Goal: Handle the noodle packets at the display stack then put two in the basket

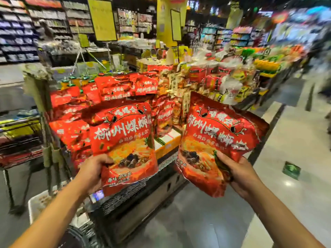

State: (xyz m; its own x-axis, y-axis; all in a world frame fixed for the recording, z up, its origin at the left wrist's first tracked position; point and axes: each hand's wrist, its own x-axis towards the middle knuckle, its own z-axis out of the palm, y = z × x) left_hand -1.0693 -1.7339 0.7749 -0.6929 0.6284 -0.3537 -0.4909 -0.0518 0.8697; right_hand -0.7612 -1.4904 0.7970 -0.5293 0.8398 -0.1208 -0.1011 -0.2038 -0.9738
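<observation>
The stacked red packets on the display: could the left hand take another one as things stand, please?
Probably not: the left hand already grips a red packet, so its fingers are occupied, though the stacked red packets lie unobstructed just beyond it.

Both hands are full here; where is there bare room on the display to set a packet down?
Little room. The pile of red packets is crowded. The one gap is above the orange box, between the left packet in the left hand and the right packet in the right hand.

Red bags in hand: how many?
2. One bag is gripped by the left hand, one bag by the right hand. The same red bags fill the rack behind; those overlap, so they are uncountable.
</observation>
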